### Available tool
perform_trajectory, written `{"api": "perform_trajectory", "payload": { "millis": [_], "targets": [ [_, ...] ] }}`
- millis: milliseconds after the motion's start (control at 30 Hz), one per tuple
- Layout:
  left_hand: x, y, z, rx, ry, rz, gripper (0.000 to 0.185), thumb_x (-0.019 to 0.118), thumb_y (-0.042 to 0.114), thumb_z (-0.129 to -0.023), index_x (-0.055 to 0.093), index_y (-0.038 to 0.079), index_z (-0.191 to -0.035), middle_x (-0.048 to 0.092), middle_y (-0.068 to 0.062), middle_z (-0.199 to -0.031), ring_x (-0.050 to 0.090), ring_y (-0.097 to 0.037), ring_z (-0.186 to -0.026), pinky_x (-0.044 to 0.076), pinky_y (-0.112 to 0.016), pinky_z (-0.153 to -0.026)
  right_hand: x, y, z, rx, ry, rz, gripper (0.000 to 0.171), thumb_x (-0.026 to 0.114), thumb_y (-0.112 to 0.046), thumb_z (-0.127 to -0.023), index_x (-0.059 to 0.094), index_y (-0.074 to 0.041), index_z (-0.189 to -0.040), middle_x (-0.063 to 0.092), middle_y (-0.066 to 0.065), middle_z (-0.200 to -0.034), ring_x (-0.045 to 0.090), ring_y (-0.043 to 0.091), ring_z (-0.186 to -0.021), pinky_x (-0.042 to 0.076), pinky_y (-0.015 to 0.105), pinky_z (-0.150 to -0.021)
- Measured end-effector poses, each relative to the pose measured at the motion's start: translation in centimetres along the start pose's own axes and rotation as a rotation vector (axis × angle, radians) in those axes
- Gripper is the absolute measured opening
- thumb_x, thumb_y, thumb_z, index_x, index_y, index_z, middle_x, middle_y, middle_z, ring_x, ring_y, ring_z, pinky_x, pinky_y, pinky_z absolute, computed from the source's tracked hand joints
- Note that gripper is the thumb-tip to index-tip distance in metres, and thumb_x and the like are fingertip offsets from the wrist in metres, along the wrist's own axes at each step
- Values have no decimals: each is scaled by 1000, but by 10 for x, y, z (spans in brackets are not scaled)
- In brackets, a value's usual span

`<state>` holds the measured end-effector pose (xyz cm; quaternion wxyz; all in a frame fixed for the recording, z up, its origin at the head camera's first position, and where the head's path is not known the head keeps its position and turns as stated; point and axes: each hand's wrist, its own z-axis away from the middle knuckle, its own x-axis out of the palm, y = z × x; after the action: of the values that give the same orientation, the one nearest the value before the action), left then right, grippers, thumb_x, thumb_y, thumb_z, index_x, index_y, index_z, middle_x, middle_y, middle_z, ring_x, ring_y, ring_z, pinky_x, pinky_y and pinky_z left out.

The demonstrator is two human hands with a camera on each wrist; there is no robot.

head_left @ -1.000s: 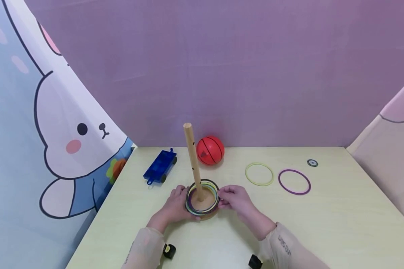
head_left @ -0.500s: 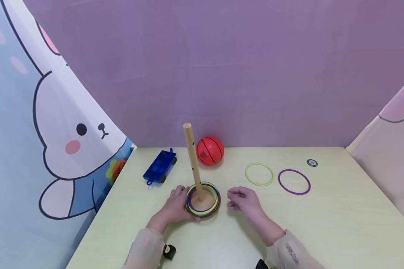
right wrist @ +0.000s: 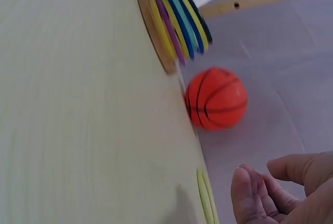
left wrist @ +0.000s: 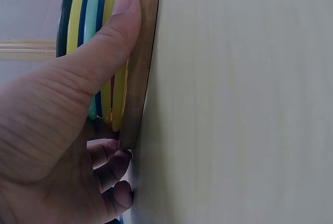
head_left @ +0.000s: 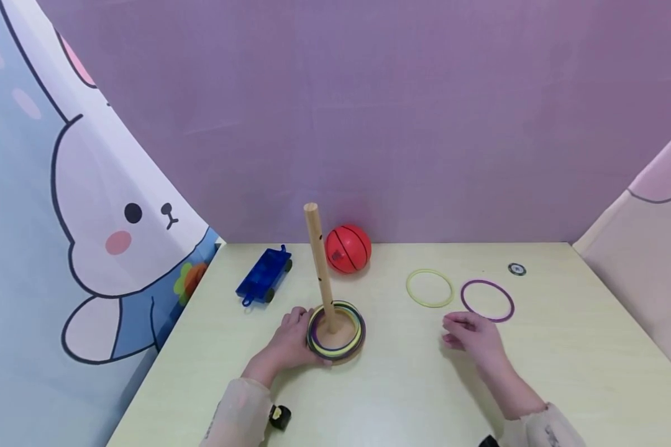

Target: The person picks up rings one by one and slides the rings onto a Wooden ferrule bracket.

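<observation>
A wooden ring-toss stand (head_left: pixel 320 261) stands upright left of centre, its round base on the table. Around the foot of its post lies a stack of coloured rings (left wrist: pixel 91 13) in yellow, dark green, blue, turquoise and purple. My left hand (head_left: pixel 291 340) grips the base's left side; in the left wrist view the thumb lies across the rings to the base edge (left wrist: pixel 140 73), fingers curled on the other side. My right hand (head_left: pixel 477 341) is over the table at the right, thumb and fingers apart with nothing between them. The purple ring (head_left: pixel 500 321) lies just beyond it, the yellow-green ring (head_left: pixel 430 305) farther left.
Behind the stand is a red ball (head_left: pixel 349 249) with black lines. A blue toy wagon (head_left: pixel 264 276) lies at the back left. A small dark disc (head_left: pixel 517 269) rests at the far right. A purple cloth wall (head_left: pixel 397 124) rises behind the table's back edge.
My right hand has let go of the ring stack and moved right, close to the purple ring. The top ring has settled onto the stack. My left hand has stayed at the base.
</observation>
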<state>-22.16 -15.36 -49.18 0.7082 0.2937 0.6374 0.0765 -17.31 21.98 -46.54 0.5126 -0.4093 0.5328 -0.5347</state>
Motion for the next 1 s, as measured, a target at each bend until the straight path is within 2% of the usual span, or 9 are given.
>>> {"api": "perform_trajectory", "payload": {
  "millis": [133, 300, 500, 767, 867, 1000],
  "targets": [
    [0, -1, 0, 7, 4, -5, 119, 91, 57, -53, 40, 3, -145, 41, -9, -131, 38, -29, -119, 40, -48, -101, -32, 6, -1, 17, 37, 108, 37, 62, -4, -94, 52, 19, -121, 68, 11, -92, 68, 16, -73, 58, 31, -71],
    [0, -1, 1, 21, 8, -11, 118, 91, 57, -52, 41, 3, -144, 42, -10, -130, 38, -30, -118, 41, -49, -99, -70, 11, -8, 61, 31, 246, 41, 59, -9, -96, 50, 20, -122, 68, 19, -96, 69, 17, -73, 58, 32, -69],
    [-1, 0, 2, 10, 5, -6, 118, 91, 57, -52, 41, 4, -145, 41, -9, -131, 38, -29, -119, 40, -48, -100, -101, 20, -24, 95, 67, 373, 44, 61, -15, -95, 51, 19, -121, 68, 19, -94, 69, 19, -69, 57, 32, -64],
    [0, -2, 0, 0, -6, 0, 118, 90, 59, -53, 41, 4, -145, 41, -9, -132, 38, -30, -119, 41, -50, -100, -116, 21, -44, 141, 105, 502, 47, 64, -24, -93, 53, 17, -114, 67, 17, -86, 67, 17, -63, 56, 31, -60],
    [0, -2, 0, -4, -7, 4, 118, 90, 58, -53, 40, 5, -145, 41, -9, -132, 37, -29, -120, 40, -49, -100, -116, 16, -49, 142, 99, 580, 43, 65, -27, -92, 58, 15, -104, 67, 12, -75, 66, 18, -59, 55, 32, -59],
    [0, -2, 0, -1, -6, 1, 118, 90, 58, -53, 40, 6, -146, 41, -9, -132, 37, -29, -120, 40, -49, -100, -114, 13, -52, 141, 82, 704, 35, 64, -27, -92, 66, 7, -84, 65, 5, -61, 64, 18, -54, 45, 32, -61]
  ]
}}
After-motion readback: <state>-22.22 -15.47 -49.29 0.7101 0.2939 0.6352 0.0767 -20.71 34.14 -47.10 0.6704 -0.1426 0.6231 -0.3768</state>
